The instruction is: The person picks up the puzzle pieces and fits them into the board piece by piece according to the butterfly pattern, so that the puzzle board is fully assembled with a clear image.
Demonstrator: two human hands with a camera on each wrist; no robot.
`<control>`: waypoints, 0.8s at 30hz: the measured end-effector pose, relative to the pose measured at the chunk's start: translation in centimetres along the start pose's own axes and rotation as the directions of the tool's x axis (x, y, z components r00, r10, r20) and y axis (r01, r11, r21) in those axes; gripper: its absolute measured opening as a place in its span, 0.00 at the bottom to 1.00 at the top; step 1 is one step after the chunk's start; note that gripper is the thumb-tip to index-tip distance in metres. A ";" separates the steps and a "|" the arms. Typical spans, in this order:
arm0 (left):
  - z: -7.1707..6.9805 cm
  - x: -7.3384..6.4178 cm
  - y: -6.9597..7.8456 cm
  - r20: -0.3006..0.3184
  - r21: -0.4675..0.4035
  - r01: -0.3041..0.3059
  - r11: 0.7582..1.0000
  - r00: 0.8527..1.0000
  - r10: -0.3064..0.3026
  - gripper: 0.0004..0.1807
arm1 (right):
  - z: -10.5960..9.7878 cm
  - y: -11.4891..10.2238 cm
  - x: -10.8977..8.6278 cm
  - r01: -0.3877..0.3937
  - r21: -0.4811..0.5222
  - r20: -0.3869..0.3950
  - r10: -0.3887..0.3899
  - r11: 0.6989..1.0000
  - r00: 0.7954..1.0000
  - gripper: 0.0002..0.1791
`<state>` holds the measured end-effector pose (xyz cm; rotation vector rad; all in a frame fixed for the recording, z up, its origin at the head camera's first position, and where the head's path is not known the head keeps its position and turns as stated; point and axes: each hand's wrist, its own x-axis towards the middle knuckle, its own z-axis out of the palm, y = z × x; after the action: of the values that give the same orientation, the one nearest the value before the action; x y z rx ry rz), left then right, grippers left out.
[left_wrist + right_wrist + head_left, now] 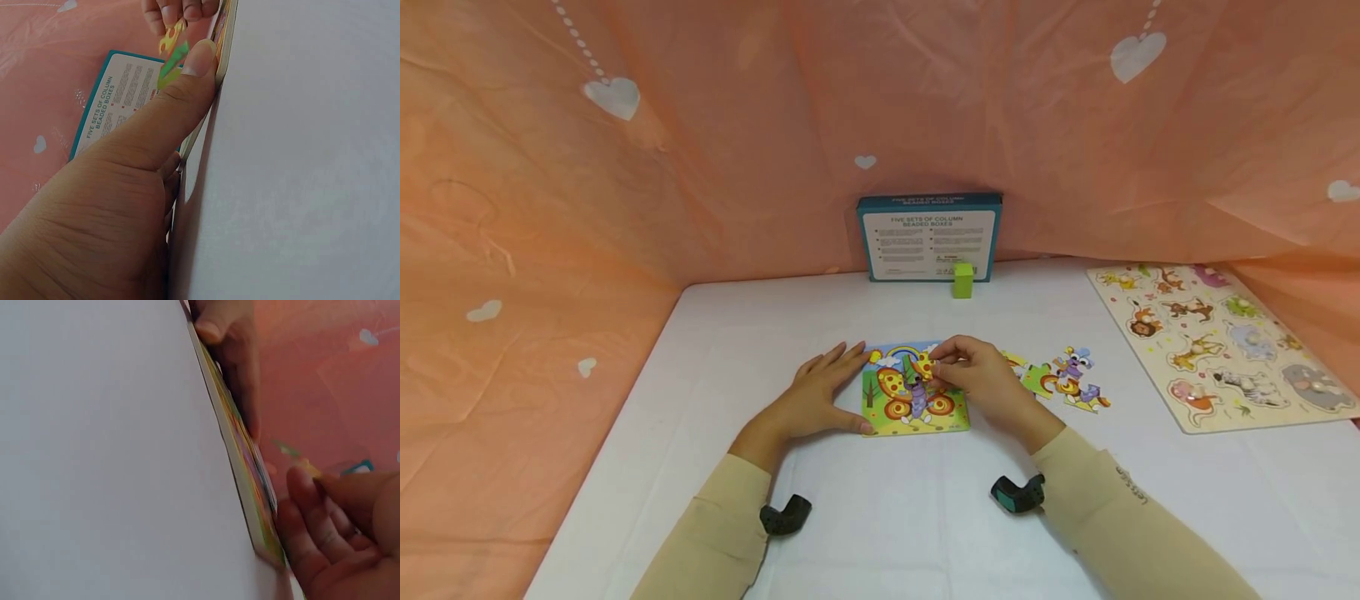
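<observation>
A square puzzle board (917,421) with a butterfly picture lies on the white table. My left hand (823,387) spreads along its left side, fingers fairly straight, and the thumb (199,59) rests on the board's near left corner. Over the board's upper right part, my right hand (977,371) pinches a puzzle piece (924,364) between thumb and fingertips. The left wrist view shows this piece (172,44) tilted up, yellow with red spots and some green. Several loose puzzle pieces (1071,379) lie right of my right hand, partly hidden by it.
A blue-edged box (917,242) stands upright at the table's back, with a green block (962,282) before it. A wooden animal puzzle (1165,367) lies at the right. An orange cloth (760,125) with hearts hangs behind. Each wrist carries a black device (786,516).
</observation>
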<state>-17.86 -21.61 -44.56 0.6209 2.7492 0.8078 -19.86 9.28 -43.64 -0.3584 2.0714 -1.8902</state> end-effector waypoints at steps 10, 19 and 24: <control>0.0 0.0 -0.3 -0.004 -0.004 -0.010 1.000 1.000 0.010 0.66 | 3.9 0.1 0.2 -0.003 0.008 -0.001 0.003 1.000 1.000 0.09; 0.0 -0.1 -0.2 -0.011 -0.006 -0.015 1.000 1.000 0.015 0.65 | 5.3 0.1 0.3 -0.004 -0.054 0.009 0.005 0.999 1.000 0.11; 0.1 0.0 -0.3 -0.011 -0.010 -0.011 1.000 1.000 0.011 0.66 | 5.1 -0.1 -0.1 0.000 -0.127 0.007 0.001 0.992 1.000 0.14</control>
<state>-17.92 -21.79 -44.85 0.6322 2.7524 0.8297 -17.77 4.60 -43.95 -0.3928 2.1930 -1.7586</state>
